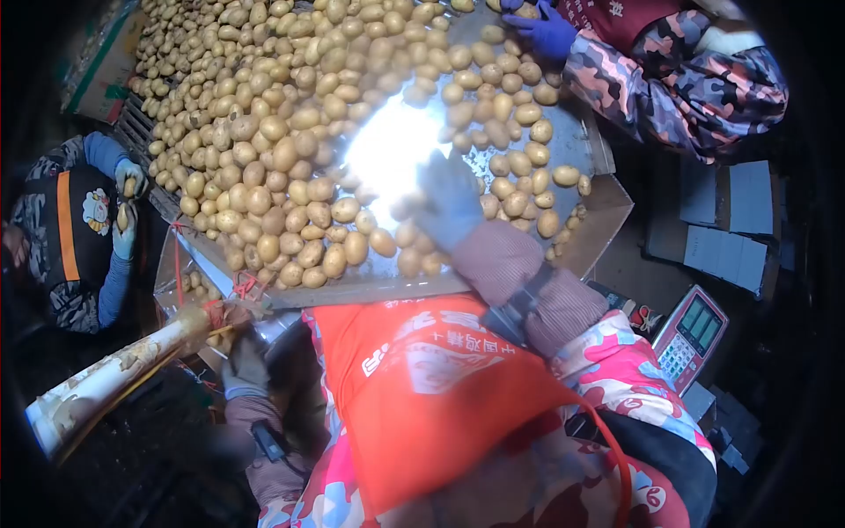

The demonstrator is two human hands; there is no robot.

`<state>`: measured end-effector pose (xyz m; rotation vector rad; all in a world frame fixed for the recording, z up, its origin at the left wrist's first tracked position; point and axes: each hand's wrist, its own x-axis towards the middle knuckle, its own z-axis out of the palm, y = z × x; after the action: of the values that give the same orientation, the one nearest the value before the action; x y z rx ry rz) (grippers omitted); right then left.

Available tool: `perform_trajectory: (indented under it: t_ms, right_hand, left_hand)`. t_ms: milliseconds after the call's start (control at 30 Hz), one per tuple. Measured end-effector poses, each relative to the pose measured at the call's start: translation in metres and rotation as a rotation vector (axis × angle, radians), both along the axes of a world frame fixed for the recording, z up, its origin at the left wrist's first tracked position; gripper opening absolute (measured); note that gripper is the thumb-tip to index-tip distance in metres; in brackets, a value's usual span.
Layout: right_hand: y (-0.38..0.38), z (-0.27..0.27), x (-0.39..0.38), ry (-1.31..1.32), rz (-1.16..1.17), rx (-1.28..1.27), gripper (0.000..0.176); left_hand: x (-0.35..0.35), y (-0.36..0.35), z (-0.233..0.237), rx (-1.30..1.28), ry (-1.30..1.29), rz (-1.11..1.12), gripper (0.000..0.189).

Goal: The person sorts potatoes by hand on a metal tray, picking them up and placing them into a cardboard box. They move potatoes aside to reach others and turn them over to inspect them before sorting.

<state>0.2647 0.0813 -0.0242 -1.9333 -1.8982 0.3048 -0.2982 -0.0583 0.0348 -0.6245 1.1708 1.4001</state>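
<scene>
My right hand [451, 202], in a pale glove, reaches over the metal sorting table [384, 267] beside a bright patch of glare. It is smeared by motion, but its fingers look stretched out and apart, with potatoes [334, 260] close around it. Down at the left, my left hand [246, 368], also gloved, is below the table's near edge beside a wrapped pole [123, 374]. Its fingers are lost in shadow, and I cannot tell what they hold. A red apron [414, 387] covers my front.
A co-worker in an orange-striped black apron [66, 220] holds potatoes at the left. Another person's purple-gloved hand [547, 33] reaches in at the top right. A digital scale [693, 339] and cardboard boxes [726, 255] stand at the right. Red string [246, 286] hangs at the near-left corner.
</scene>
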Motion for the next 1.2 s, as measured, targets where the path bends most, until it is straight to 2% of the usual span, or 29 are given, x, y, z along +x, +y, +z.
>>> perform_trajectory:
  t_ms: [33,67,100,133,167,200,233,300,433,500,533,633,667,733,800,867,967,1000,1067,1133,1200]
  right_hand:
    - [-0.018,0.012,0.001,0.078,0.062,0.033,0.045]
    - [-0.036,0.025,0.002,0.155,0.127,0.061,0.046]
    - [-0.05,0.042,0.011,0.268,0.164,0.025,0.048]
    - [-0.062,0.051,0.02,0.38,0.205,-0.009,0.049]
    - [-0.072,0.05,0.03,0.223,0.226,0.014,0.051]
    - [-0.083,0.046,0.041,0.066,0.245,0.037,0.052]
    - [-0.094,0.044,0.052,-0.093,0.259,0.058,0.054]
    - [-0.113,0.051,0.075,-0.115,0.232,0.01,0.052]
    - [-0.144,0.046,0.119,-0.145,0.149,-0.003,0.051]
    - [-0.147,0.044,0.121,-0.102,0.034,-0.061,0.051]
    - [-0.148,0.046,0.119,-0.082,-0.028,-0.092,0.052]
    - [-0.102,0.07,0.057,-0.033,0.201,-0.018,0.052]
    - [-0.089,0.072,0.035,-0.076,0.285,0.092,0.055]
    - [-0.053,0.026,0.024,-0.117,0.373,0.129,0.058]
    - [-0.002,-0.008,0.023,-0.007,0.279,0.149,0.053]
    - [0.048,-0.016,0.046,0.001,0.24,0.321,0.039]
    - [0.057,0.035,0.07,0.262,0.13,0.283,0.033]
    - [0.053,0.064,0.079,0.581,-0.119,0.061,0.034]
    - [0.041,0.075,0.123,0.532,-0.373,-0.194,0.042]
    - [0.028,0.041,0.189,-0.157,-0.345,-0.218,0.057]
    - [0.008,0.005,0.198,-0.182,-0.403,-0.133,0.062]
  left_hand:
    - [0.049,-0.003,0.016,0.234,0.025,-0.232,0.054]
    - [0.064,-0.005,0.012,0.379,-0.14,-0.465,0.054]
    - [0.105,0.004,0.024,0.304,-0.204,-0.472,0.055]
    - [0.136,0.011,0.031,0.282,-0.098,-0.721,0.054]
    - [0.165,0.016,0.028,0.187,0.015,-0.691,0.052]
    - [0.194,0.031,0.044,0.137,0.0,-0.771,0.053]
    - [0.208,0.04,0.037,0.185,-0.047,-0.817,0.054]
    - [0.228,0.053,0.024,0.282,-0.142,-0.907,0.055]
    - [0.248,0.068,0.03,0.218,-0.135,-0.894,0.057]
    - [0.251,0.074,0.029,0.229,-0.112,-0.898,0.057]
    - [0.245,0.077,0.018,0.222,-0.163,-0.829,0.056]
    - [0.239,0.083,-0.011,0.255,-0.038,-0.867,0.055]
    - [0.253,0.09,-0.004,0.137,0.08,-0.861,0.054]
    - [0.254,0.097,-0.013,0.111,0.066,-0.917,0.055]
    - [0.254,0.101,-0.013,0.075,0.088,-0.942,0.057]
    - [0.262,0.1,-0.008,0.037,0.133,-0.931,0.058]
    - [0.251,0.1,-0.016,0.089,0.068,-0.969,0.058]
    - [0.254,0.101,-0.014,0.072,0.108,-0.95,0.058]
    - [0.265,0.1,-0.01,0.031,0.192,-0.895,0.059]
    - [0.254,0.094,-0.018,0.113,0.111,-0.957,0.058]
    - [0.244,0.095,-0.026,0.145,0.067,-0.989,0.058]
